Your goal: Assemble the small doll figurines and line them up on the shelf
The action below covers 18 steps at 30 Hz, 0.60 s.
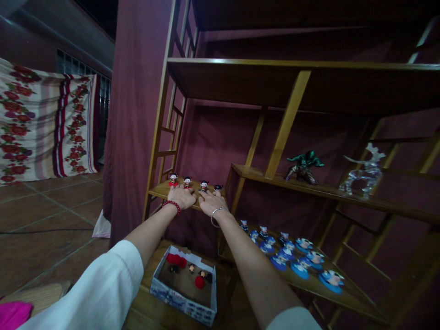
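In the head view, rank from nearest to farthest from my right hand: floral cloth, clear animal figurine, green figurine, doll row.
1. Doll row: just ahead.
2. Green figurine: right, higher.
3. Clear animal figurine: farther right.
4. Floral cloth: far left, background.

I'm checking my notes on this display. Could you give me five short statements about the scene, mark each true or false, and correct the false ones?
1. Four small dolls line the small shelf where the left hand and right hand reach. True.
2. The right wrist wears red beads. False: it wears a silver bangle; the red bead bracelet is on the left wrist.
3. A lid covers the box. False: the box is open, with small figures inside.
4. Several blue-based figurines stand on the lower right shelf. True.
5. The clear figurine stands left of the green one. False: the clear antlered figurine stands right of the green figurine.
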{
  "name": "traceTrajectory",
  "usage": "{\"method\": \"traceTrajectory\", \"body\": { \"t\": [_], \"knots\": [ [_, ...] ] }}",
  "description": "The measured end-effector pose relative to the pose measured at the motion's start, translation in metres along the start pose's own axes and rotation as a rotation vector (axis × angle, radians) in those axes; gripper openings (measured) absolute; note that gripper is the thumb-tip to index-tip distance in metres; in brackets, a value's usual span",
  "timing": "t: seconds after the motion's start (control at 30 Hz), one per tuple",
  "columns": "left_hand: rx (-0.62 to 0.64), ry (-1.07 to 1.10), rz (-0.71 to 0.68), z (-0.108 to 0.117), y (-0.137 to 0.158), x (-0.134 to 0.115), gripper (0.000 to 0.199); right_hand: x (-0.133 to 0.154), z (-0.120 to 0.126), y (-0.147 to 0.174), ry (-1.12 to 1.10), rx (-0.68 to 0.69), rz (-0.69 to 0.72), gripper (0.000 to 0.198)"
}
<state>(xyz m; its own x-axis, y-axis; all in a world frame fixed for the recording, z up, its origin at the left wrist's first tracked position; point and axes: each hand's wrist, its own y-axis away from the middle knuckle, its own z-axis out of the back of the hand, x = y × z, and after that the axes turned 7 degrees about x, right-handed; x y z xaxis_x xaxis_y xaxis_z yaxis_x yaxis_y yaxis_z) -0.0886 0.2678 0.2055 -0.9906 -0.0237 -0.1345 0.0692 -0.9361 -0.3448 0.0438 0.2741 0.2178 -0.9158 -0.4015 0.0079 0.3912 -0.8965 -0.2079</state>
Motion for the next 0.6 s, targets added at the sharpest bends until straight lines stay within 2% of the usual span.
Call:
{"method": "traceTrajectory", "body": {
  "t": [0.37, 0.53, 0.6],
  "knots": [
    [-0.017, 0.003, -0.016, 0.001, 0.002, 0.001, 0.04, 0.0, -0.004, 0.003, -0.016, -0.075, 0.006, 0.043],
    [-0.147, 0.047, -0.013, -0.002, 0.008, 0.0, 0.035, 0.005, -0.005, 0.012, 0.02, -0.232, -0.036, 0.037],
    [-0.211, 0.071, 0.025, -0.004, 0.012, -0.001, 0.034, 0.006, -0.006, 0.017, 0.05, -0.311, -0.011, 0.034]
  ]
}}
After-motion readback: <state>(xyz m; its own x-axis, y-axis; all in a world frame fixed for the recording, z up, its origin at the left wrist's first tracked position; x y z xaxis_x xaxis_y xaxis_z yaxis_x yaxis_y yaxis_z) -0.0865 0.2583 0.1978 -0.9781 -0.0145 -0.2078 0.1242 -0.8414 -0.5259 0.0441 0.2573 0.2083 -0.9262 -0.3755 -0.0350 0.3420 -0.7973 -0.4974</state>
